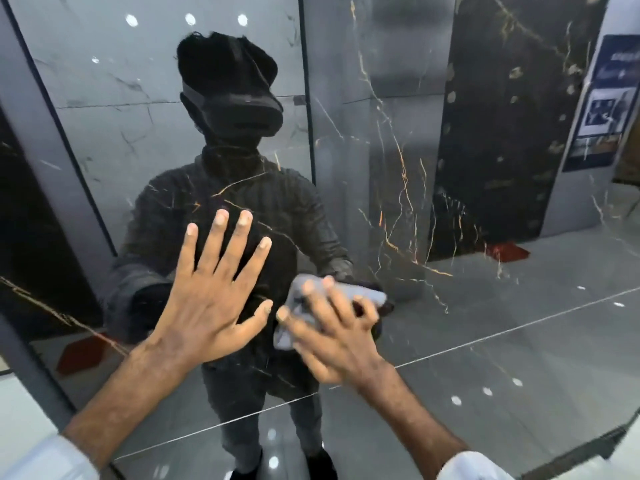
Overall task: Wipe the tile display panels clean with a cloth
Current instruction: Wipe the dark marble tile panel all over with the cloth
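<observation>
Wiping looks to be under way. The right hand (pixel 332 337) presses a bunched grey cloth (pixel 285 336) against the middle of the glossy black, gold-veined tile panel (pixel 391 202), fingers curled around it. The left hand (pixel 211 292) lies flat on the panel just beside the cloth, fingers spread and released. The panel shines mirror-clear; I cannot tell which parts remain unwiped.

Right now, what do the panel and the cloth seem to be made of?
Panel: probably polished ceramic or stone tile, dark with gold veins; its mirror gloss gives clear reflections. Cloth: soft matte grey fabric, maybe microfibre; it crumples in the right hand's grip.
</observation>
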{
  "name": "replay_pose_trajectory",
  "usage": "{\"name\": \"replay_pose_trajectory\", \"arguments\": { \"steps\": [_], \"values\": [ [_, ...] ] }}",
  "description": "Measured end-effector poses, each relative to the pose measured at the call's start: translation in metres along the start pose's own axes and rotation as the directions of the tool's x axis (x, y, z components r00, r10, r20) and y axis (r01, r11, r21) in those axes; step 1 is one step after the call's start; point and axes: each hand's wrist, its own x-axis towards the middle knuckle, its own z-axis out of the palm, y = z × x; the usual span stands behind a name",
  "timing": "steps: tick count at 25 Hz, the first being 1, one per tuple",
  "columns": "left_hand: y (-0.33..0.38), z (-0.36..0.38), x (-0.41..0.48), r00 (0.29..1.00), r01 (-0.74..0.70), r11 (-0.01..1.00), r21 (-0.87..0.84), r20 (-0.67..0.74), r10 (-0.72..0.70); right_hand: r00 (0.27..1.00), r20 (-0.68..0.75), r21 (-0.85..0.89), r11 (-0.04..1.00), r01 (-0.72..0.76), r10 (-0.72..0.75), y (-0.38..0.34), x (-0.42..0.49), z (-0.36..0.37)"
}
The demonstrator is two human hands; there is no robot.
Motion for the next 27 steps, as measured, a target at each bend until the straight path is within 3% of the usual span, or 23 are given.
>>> {"name": "replay_pose_trajectory", "arguments": {
  "steps": [1,2,3,4,5,6,7,8,9,10,12,13,14,16,18,20,21,22,23,25,27],
  "values": [
    [-0.002,-0.002,-0.005,1.000,-0.023,0.999,-0.023,0.010,0.023,0.986,0.047,-0.002,0.987,0.162,-0.161,0.010,-0.006,-0.003],
    [-0.005,-0.004,-0.010,0.999,-0.048,0.998,-0.037,0.018,0.049,0.976,0.055,0.013,0.978,0.210,-0.211,0.031,-0.007,-0.007],
    [-0.008,-0.005,-0.015,0.997,-0.072,0.997,-0.042,0.024,0.073,0.987,0.047,0.007,0.988,0.153,-0.153,0.053,-0.006,-0.011],
    [-0.012,-0.005,-0.020,0.996,-0.089,0.995,-0.039,0.027,0.090,1.000,0.005,-0.032,0.999,-0.012,0.012,0.073,-0.004,-0.015],
    [-0.014,-0.004,-0.025,0.995,-0.099,0.995,-0.031,0.028,0.100,0.960,-0.062,-0.060,0.959,-0.276,0.272,0.091,-0.006,-0.017],
    [-0.014,-0.003,-0.030,0.994,-0.101,0.995,-0.026,0.028,0.102,0.800,-0.133,-0.013,0.806,-0.591,0.585,0.103,-0.010,-0.019],
    [-0.013,-0.002,-0.034,0.995,-0.097,0.995,-0.023,0.031,0.097,0.553,-0.194,0.094,0.576,-0.812,0.810,0.100,-0.013,-0.017],
    [-0.012,0.001,-0.038,0.995,-0.090,0.996,-0.019,0.032,0.090,0.353,-0.216,0.175,0.392,-0.903,0.910,0.081,-0.018,-0.011],
    [-0.010,0.003,-0.041,0.996,-0.083,0.996,-0.017,0.029,0.083,0.321,-0.208,0.187,0.360,-0.914,0.924,0.053,-0.025,-0.002],
    [-0.008,0.005,-0.043,0.997,-0.076,0.997,-0.017,0.023,0.077,0.448,-0.166,0.137,0.470,-0.872,0.879,0.018,-0.033,0.008],
    [-0.007,0.009,-0.045,0.998,-0.059,0.998,-0.012,0.001,0.059,0.846,0.017,0.044,0.845,-0.533,0.533,-0.049,-0.050,0.022],
    [-0.006,0.009,-0.046,0.999,-0.052,0.999,-0.009,-0.004,0.052,0.939,0.089,0.023,0.942,-0.335,0.331,-0.064,-0.058,0.025],
    [-0.005,0.009,-0.048,0.999,-0.051,0.999,-0.013,-0.005,0.051,0.975,0.123,-0.001,0.982,-0.186,0.185,-0.060,-0.064,0.024],
    [-0.002,0.010,-0.052,0.998,-0.062,0.998,-0.027,0.004,0.062,0.987,0.104,-0.004,0.993,-0.120,0.119,-0.022,-0.075,0.020],
    [-0.003,0.011,-0.057,0.997,-0.076,0.996,-0.035,0.021,0.077,0.926,0.030,-0.008,0.926,-0.376,0.376,0.026,-0.085,0.011],
    [-0.004,0.015,-0.061,0.996,-0.082,0.997,-0.013,0.028,0.082,0.658,-0.056,0.066,0.661,-0.748,0.751,0.049,-0.088,0.003],
    [-0.003,0.016,-0.062,0.997,-0.078,0.997,-0.001,0.028,0.078,0.540,-0.066,0.126,0.544,-0.830,0.839,0.044,-0.086,0.005],
    [-0.001,0.017,-0.062,0.997,-0.067,0.998,0.006,0.026,0.067,0.514,-0.051,0.130,0.516,-0.847,0.856,0.028,-0.083,0.009],
    [0.000,0.019,-0.062,0.999,-0.051,0.999,0.008,0.018,0.051,0.584,-0.026,0.096,0.584,-0.806,0.811,0.003,-0.084,0.017],
    [0.002,0.021,-0.063,1.000,-0.028,1.000,-0.003,0.004,0.028,0.832,0.086,0.035,0.833,-0.552,0.548,-0.060,-0.095,0.034],
    [0.002,0.023,-0.064,0.999,-0.036,0.999,-0.012,-0.001,0.036,0.934,0.165,0.026,0.945,-0.325,0.316,-0.087,-0.110,0.039]
  ]
}}
